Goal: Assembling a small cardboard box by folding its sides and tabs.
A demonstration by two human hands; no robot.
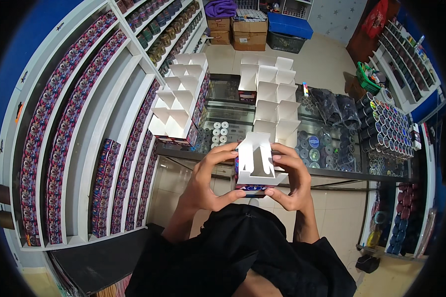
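Observation:
Between my two hands is a small cardboard box, white inside with a coloured printed outside, its top flaps standing up. My left hand grips its left side, thumb at the near lower edge. On the other side my right hand holds it the same way. Just beyond stand more open-topped boxes of the same kind, set in rows on the glass counter. Another group of open boxes stands farther left on the counter.
Tall white shelves with columns of printed boxes line the left. Stacked spools and black plastic bags lie on the counter's right. Behind are cardboard cartons, a crate with a blue lid and a green basket.

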